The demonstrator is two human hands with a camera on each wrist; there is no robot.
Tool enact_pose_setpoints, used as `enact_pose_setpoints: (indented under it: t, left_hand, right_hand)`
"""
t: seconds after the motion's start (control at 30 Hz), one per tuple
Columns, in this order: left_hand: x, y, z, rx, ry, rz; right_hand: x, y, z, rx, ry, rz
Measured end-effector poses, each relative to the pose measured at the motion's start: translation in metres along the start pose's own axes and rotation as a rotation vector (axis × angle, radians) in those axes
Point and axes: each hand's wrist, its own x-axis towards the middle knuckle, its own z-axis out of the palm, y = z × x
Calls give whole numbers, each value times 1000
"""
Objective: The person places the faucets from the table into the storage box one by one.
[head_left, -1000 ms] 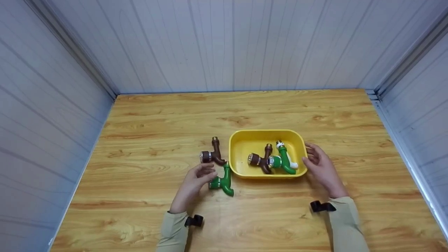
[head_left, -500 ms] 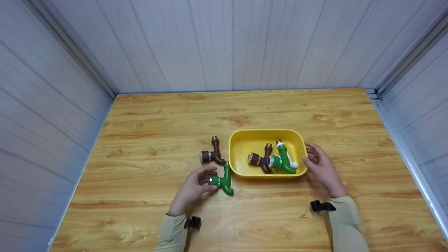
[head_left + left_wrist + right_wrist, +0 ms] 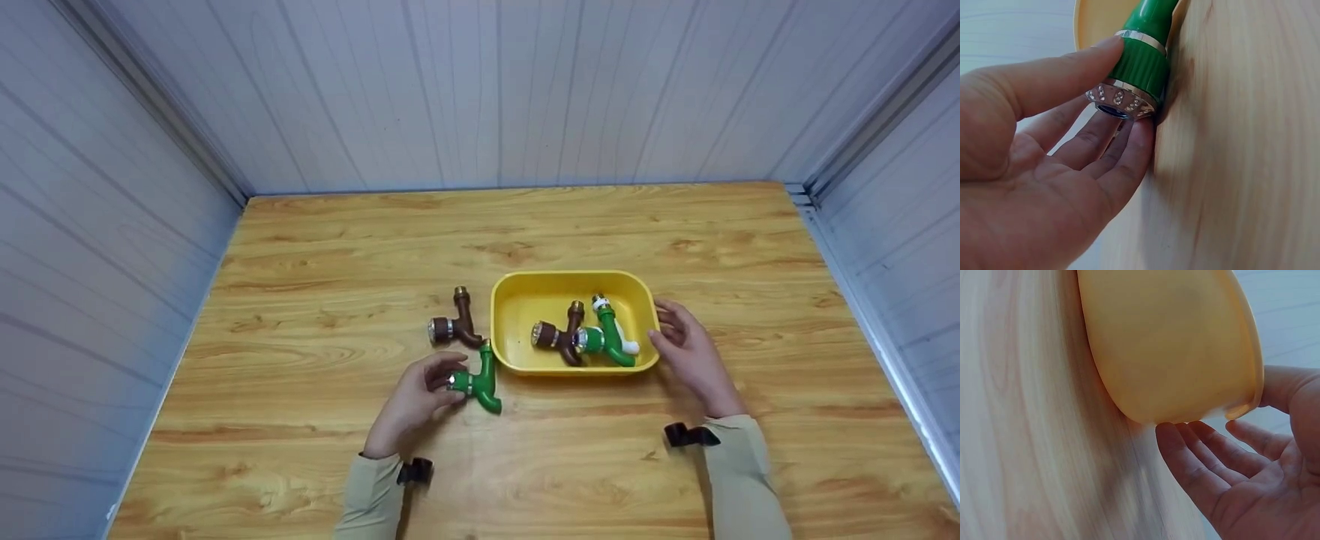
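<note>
A green tap [image 3: 486,381] lies on the table against the near left corner of a yellow plastic basin [image 3: 517,319]. My left hand [image 3: 414,394] has its thumb on the tap's ribbed green knob [image 3: 1139,66] and its fingers curled beneath the silvery knob end. At the basin's right end, my right hand [image 3: 691,354] holds the rim, thumb at the edge and fingertips against the outer wall [image 3: 1168,343]. Inside the basin lie a brown tap [image 3: 570,339], another green tap [image 3: 611,339] and a white tap [image 3: 630,347], mostly hidden under the green one.
A second brown tap [image 3: 463,322] rests on the wooden table [image 3: 315,300] just left of the basin, beyond the green tap. Pale panel walls [image 3: 450,97] enclose the table at the back and both sides.
My left hand has shifted from over the green tap's knob to around its end, with thumb and fingers on either side. My right hand stays on the basin.
</note>
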Motion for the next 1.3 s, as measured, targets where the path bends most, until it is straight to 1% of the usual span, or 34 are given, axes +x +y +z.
enact_pose_setpoints:
  t: [0.2, 0.27, 0.4, 0.5, 0.53, 0.7, 0.77, 0.83, 0.97, 1.07, 1.23, 1.3]
  left_hand:
    - [1, 1, 0, -8, 1, 19]
    - [1, 1, 0, -1, 8, 24]
    - [0, 3, 1, 32, 26, 39]
    - [-1, 5, 3, 37, 34, 27]
    - [-1, 7, 3, 34, 36, 10]
    - [-9, 32, 7, 16, 26, -50]
    - [-10, 37, 8, 11, 24, -65]
    - [-7, 31, 8, -3, 30, -82]
    - [-2, 14, 7, -1, 59, -113]
    - [-2, 10, 8, 8, 79, -129]
    - [-3, 9, 9, -3, 105, -154]
    - [-4, 9, 10, -8, 114, -154]
  right_hand:
    - [-1, 0, 1, 31, -5, 20]
    - [0, 0, 0, 41, -11, 17]
    - [2, 1, -1, 21, -14, 11]
    - [3, 1, -1, 10, -15, 21]
    - [3, 1, -1, 6, -16, 24]
    - [1, -2, -1, -19, -17, 32]
    - [0, -2, -2, -22, -17, 34]
    - [0, -2, -2, -27, -18, 38]
    - [0, -1, -1, -45, -11, 60]
    - [-1, -1, -1, -44, -6, 64]
    - [-2, -2, -1, 3, -9, 31]
    - [-2, -2, 0, 7, -9, 21]
